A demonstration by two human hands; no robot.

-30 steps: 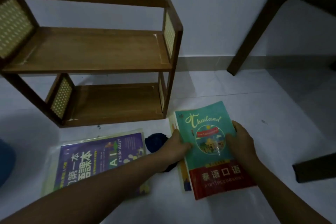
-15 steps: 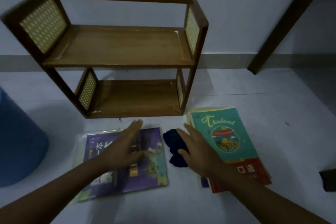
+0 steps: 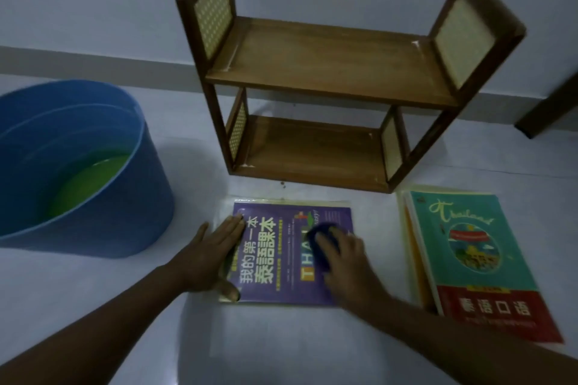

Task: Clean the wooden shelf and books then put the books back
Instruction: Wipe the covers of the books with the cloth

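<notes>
We pin the purple book (image 3: 291,255) flat on the floor with our left hand (image 3: 212,255), palm down and fingers spread along its left edge, closed on nothing. Our right hand (image 3: 345,258) has its grip curled over the dark blue cloth (image 3: 320,242), pressing it onto the cover. We should wipe in long, light strokes away from the pinned edge. The teal book (image 3: 469,247) lies on a stack to the right; the empty wooden shelf (image 3: 331,72) stands beyond, a blue bucket (image 3: 103,194) far left.
</notes>
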